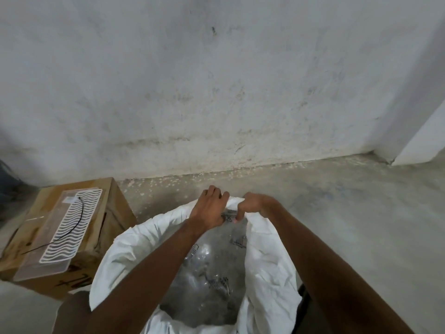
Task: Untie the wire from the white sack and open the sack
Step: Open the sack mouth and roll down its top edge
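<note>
Gripping the white sack (134,239) at its far rim, left hand (209,208) and right hand (255,206) are clenched on cloth; opening underway, next spread the mouth wider

Cardboard box (115,208) under clear tray (36,259)

To your left, the cardboard box (72,239) (a clear tray (57,233) lying on top) crowds the white sack (125,247). Ahead, the wall (216,80) blocks reach beyond a strip of bare floor (349,201), which lies open on your right.
</note>
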Tool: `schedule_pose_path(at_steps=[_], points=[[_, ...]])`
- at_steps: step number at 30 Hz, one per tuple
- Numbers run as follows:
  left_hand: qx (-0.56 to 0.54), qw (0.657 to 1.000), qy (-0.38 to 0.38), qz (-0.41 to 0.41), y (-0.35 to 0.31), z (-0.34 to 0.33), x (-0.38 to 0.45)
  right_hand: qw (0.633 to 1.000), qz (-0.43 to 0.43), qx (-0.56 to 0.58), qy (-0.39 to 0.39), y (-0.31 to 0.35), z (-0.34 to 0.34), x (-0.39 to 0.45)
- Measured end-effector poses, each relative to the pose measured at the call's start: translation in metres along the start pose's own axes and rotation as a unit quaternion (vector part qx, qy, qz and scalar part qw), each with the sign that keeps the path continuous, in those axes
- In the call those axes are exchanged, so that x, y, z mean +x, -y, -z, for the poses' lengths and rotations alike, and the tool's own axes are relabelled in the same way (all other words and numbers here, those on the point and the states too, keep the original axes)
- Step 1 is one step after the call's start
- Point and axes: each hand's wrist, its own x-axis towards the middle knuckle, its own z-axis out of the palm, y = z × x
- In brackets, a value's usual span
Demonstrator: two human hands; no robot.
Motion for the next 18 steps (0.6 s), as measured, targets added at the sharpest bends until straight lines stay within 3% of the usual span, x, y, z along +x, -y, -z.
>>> schedule_pose_path(at_steps=[2,4,6,9,12,14,16,18], points=[[-0.015,0.998,0.028,0.051,-0.001,0.005,0.007,0.999,0.012,-0.027,-0.020,-0.002,-0.006,0.002],[-0.083,0.988,0.088,0.100,0.001,0.011,0.016,0.987,0.036,-0.071,-0.139,-0.007,-0.017,0.002],[-0.131,0.973,0.149,0.121,0.006,0.016,0.027,0.947,0.026,-0.169,-0.272,-0.013,-0.039,-0.005],[-0.160,0.949,0.243,0.120,0.014,0.023,0.045,0.911,0.004,-0.224,-0.346,-0.022,-0.065,-0.010],[-0.192,0.947,0.239,0.093,0.015,0.017,0.048,0.949,0.015,-0.111,-0.294,-0.031,-0.052,-0.003],[-0.189,0.971,0.124,0.082,0.009,0.008,0.037,0.975,0.012,-0.019,-0.221,-0.030,-0.030,0.000],[-0.153,0.988,0.007,0.023,-0.004,-0.006,0.026,0.992,0.007,-0.001,-0.128,-0.023,-0.011,-0.002],[-0.153,0.988,-0.018,-0.010,-0.016,-0.014,0.022,0.999,0.009,-0.010,-0.047,-0.015,0.004,-0.003]])
